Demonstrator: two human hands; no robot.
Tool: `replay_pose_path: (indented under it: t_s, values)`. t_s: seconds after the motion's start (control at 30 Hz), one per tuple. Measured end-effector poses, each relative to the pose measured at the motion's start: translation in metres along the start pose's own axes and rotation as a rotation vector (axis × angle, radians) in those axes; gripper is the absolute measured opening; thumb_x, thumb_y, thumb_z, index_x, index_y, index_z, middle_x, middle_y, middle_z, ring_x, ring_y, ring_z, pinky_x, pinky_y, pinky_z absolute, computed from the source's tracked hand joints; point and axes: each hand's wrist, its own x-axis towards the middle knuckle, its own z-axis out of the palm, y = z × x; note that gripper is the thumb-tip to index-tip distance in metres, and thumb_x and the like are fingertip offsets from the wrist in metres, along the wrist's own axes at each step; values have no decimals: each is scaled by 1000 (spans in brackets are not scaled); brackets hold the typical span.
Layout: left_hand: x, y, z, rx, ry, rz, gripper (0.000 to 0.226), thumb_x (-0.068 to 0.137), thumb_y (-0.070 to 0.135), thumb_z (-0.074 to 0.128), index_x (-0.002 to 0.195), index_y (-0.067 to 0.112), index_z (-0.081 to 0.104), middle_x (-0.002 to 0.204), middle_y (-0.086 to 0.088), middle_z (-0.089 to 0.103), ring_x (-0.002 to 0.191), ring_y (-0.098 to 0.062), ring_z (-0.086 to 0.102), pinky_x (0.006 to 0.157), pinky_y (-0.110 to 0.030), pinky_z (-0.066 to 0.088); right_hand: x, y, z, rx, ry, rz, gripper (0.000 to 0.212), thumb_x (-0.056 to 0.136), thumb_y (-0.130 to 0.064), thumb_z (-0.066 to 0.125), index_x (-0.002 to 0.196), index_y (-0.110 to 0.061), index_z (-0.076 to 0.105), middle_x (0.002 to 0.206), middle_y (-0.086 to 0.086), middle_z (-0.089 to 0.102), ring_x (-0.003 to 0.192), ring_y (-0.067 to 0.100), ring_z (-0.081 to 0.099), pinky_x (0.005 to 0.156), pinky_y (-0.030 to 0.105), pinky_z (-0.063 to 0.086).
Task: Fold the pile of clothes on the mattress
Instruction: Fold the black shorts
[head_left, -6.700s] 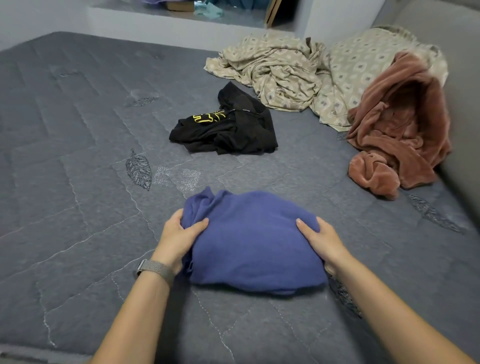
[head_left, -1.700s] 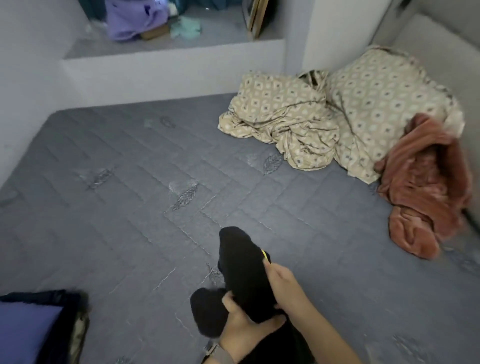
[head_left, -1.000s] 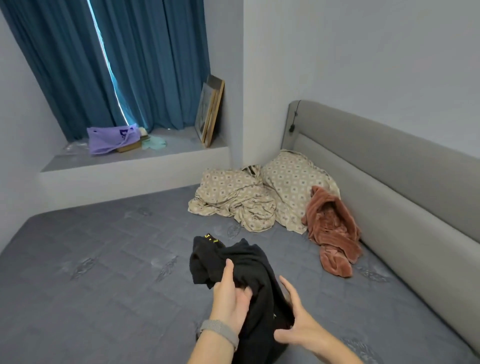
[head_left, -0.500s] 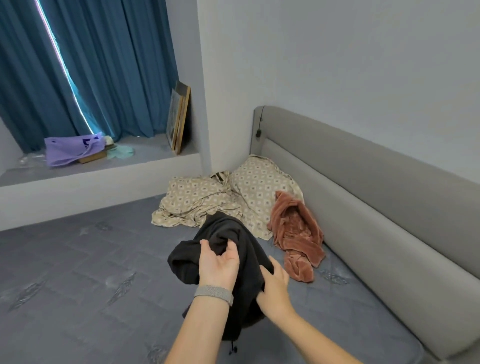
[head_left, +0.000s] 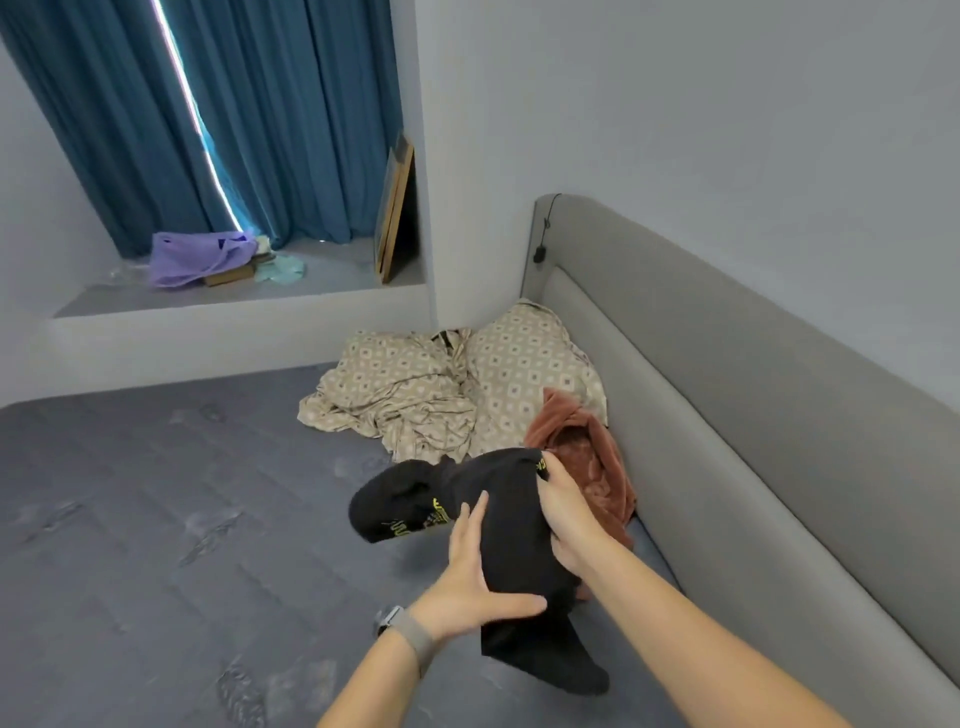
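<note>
Nearest, two bare forearms reaching in from the lower edge, a grey-banded watch (head_left: 410, 635) on the left wrist. Left hand (head_left: 475, 577) with fingers fairly straight and thumb spread wide, pressed against the near side of a black garment (head_left: 511, 525); whether any cloth is pinched under the thumb, impossible to tell. Right hand (head_left: 563, 512) curled round the garment's upper right edge, gripping it beside a scrap of yellow lettering. Garment held up off the grey quilted mattress (head_left: 156, 545), bunched and twisted, more yellow print showing on the lobe that bulges left, a dark tail hanging below the hands toward the mattress. Just behind the garment, a rust-coloured fleece throw (head_left: 592, 457) slumped against the padded grey headboard (head_left: 753, 415) on the right. Further back, a crumpled beige patterned sheet (head_left: 395, 395) and a matching pillow (head_left: 524, 364) propped in the corner where headboard meets wall. Beyond the mattress, a raised pale window ledge (head_left: 234, 306) carrying a lilac bag (head_left: 197, 257), lying slumped and its contents hidden; beside it a flat brown box partly tucked beneath and something pale green. At the ledge's right end, a framed picture (head_left: 395, 208) leaning on edge against the wall. Farthest, teal curtains (head_left: 270, 119) with a bright slit of daylight between them.
</note>
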Motion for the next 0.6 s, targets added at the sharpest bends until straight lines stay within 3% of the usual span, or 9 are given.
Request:
replay_pose_path:
  t_s: [0.03,0.1,0.2,0.27,0.37,0.5,0.6]
  values:
    - [-1,-8,7,138,67,20,137,51,49,87,149,39,-8,151,17,-5,142,-4,-1,119,-37,15,3,0,5,-16,-40,8,14,98,-17,54,109,-21,62,104,7,70,96,22,66,80,33,53]
    - [-5,-16,13,143,241,50,131,52,36,89,148,37,-1,143,14,11,134,-1,16,114,-28,25,6,5,15,-63,-124,9,16,98,-18,54,111,-18,63,107,9,69,100,23,65,82,34,52]
    - [-7,-22,4,-65,328,99,92,67,12,82,136,39,27,134,16,43,119,6,48,89,-10,44,3,10,20,-17,-128,-28,16,98,-15,55,112,-14,62,115,8,67,107,20,62,93,34,48]
    - [-10,-25,-2,-174,427,96,60,77,4,71,122,36,47,125,9,58,116,-6,57,83,-12,48,0,10,13,68,-113,-70,15,94,-10,59,109,-14,59,119,12,65,104,19,62,91,34,48]
    - [-13,-22,-5,-457,513,34,32,91,4,60,113,26,61,114,3,68,106,-15,63,83,-26,51,-13,21,-5,-12,-187,-154,41,88,-10,68,119,-28,50,125,-1,59,101,7,59,74,20,49]
    - [-18,-47,10,-521,531,-40,25,92,10,59,115,18,64,112,-2,71,105,-19,66,92,-39,51,-33,88,-27,-394,-424,-130,85,67,-35,84,136,-40,35,139,-23,39,124,-11,41,90,6,38]
    - [-18,-75,25,-440,522,-78,23,91,10,60,111,20,65,106,1,72,97,-11,68,83,-30,53,-29,139,-43,-469,-534,-77,109,62,-38,89,143,-45,16,147,-26,24,127,-23,25,99,4,31]
